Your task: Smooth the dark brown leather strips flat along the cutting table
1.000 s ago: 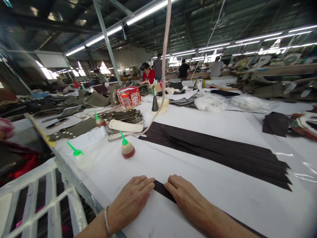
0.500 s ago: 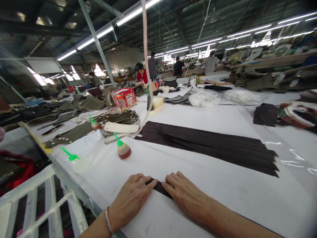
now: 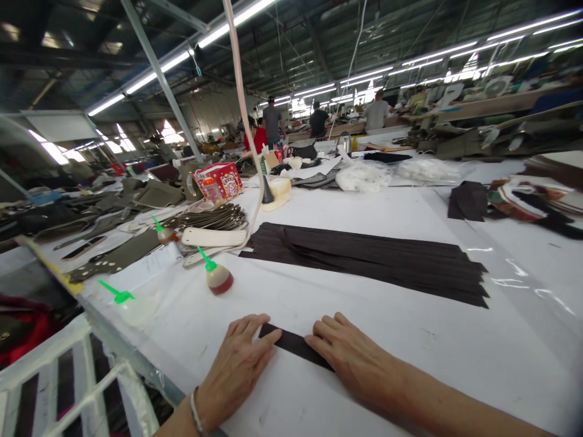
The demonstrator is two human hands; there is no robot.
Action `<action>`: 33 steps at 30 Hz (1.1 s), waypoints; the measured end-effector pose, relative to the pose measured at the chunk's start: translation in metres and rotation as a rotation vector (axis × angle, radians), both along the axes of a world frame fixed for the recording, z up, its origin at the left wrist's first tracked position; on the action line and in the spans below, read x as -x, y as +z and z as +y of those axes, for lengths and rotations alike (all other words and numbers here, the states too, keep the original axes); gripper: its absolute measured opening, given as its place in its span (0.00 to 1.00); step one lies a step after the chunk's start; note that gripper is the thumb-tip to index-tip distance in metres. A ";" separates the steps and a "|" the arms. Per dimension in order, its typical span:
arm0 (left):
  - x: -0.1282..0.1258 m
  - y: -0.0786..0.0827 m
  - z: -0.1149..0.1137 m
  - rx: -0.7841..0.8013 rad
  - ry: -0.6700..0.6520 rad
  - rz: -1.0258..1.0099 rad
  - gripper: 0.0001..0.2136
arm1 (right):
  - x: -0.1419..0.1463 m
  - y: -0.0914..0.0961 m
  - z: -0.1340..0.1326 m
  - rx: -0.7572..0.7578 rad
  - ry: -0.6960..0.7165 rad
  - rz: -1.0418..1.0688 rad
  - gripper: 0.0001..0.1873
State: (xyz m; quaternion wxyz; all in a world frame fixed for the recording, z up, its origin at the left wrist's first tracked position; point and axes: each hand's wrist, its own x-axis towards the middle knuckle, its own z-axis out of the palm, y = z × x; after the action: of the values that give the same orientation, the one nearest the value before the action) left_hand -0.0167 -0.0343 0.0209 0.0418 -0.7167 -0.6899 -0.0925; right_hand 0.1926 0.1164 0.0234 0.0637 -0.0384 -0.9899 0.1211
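While both the left hand [image 3: 239,361] and right hand [image 3: 353,358] are pressed flat, fingers extended, on a dark strip [image 3: 294,343], reddish liquid is seen in a green-nozzled bottle [image 3: 217,278].

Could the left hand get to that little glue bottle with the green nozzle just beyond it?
Probably yes. The left hand lies flat on the dark strip, and the glue bottle stands just beyond it on the white table, with only bare surface between them.
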 end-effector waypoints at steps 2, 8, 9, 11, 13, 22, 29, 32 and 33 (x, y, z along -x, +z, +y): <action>-0.013 0.002 0.007 -0.055 0.008 -0.072 0.17 | 0.000 0.000 0.000 -0.010 0.005 0.010 0.14; -0.044 -0.007 0.023 0.035 -0.097 -0.271 0.20 | -0.004 -0.006 -0.001 -0.051 0.005 0.042 0.12; -0.045 -0.010 0.023 0.043 -0.100 -0.274 0.21 | -0.006 -0.007 -0.001 -0.051 0.007 0.044 0.11; -0.044 -0.013 0.022 0.060 -0.110 -0.258 0.23 | -0.012 -0.008 0.000 -0.056 0.010 0.054 0.11; -0.043 -0.014 0.020 0.083 -0.121 -0.219 0.24 | -0.018 -0.008 0.002 -0.070 0.014 0.061 0.12; -0.047 -0.014 0.019 0.148 -0.117 -0.033 0.32 | -0.055 -0.002 0.007 -0.108 -0.005 0.028 0.09; -0.048 -0.014 0.020 0.123 -0.147 0.071 0.38 | -0.089 0.000 0.011 -0.070 -0.049 0.021 0.12; -0.053 -0.011 0.021 0.064 -0.120 0.050 0.34 | -0.096 -0.001 0.012 -0.006 -0.105 0.014 0.17; -0.056 -0.010 0.022 0.021 -0.105 0.032 0.32 | -0.097 -0.001 0.013 0.014 -0.126 0.021 0.17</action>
State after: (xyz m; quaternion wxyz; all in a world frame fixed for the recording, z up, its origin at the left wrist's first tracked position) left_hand 0.0398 -0.0121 0.0110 0.0403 -0.7536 -0.6518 -0.0758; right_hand 0.2898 0.1290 0.0223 0.0812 -0.1000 -0.9839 0.1242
